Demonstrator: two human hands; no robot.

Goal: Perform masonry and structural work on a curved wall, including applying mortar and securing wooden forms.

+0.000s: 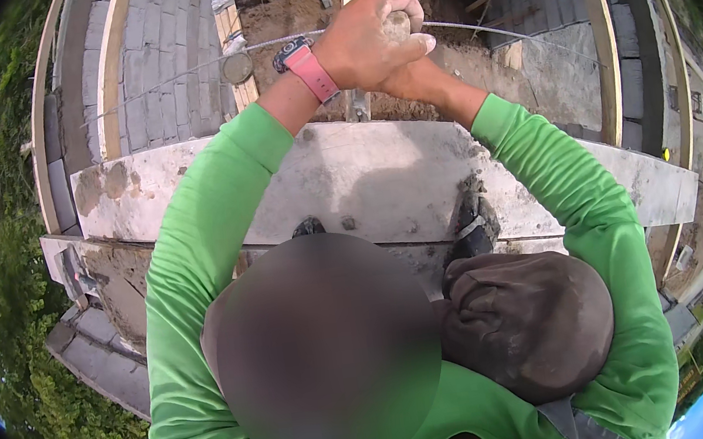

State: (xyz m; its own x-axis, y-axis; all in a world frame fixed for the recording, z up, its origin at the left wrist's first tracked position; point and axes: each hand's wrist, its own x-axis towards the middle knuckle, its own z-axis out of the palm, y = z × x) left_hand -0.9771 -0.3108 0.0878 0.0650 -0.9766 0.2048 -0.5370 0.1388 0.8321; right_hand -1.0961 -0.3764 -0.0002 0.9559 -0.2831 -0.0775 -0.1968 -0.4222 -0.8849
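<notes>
My two hands are together above the far edge of a pale, stained board. My left hand (pixel 369 37), with a dark watch (pixel 292 52) on a pink strap at its wrist, is closed round a rounded, dusty grey lump (pixel 396 28) whose kind I cannot make out. Behind and below it, my right hand (pixel 413 78) touches it, its fingers mostly hidden. A thin grey rod or line (pixel 513 33) crosses the view behind my hands and shows on both sides of them. Whether either hand grips it is hidden.
Beneath my dark boots (pixel 472 235) lies the pale board (pixel 362 165). Upright timbers (pixel 596 31) and grey block walls (pixel 162 67) surround a lower dirt area (pixel 283 17) ahead. A round grey object (pixel 237 68) sits on a timber. Trees (pixel 45 371) stand at left.
</notes>
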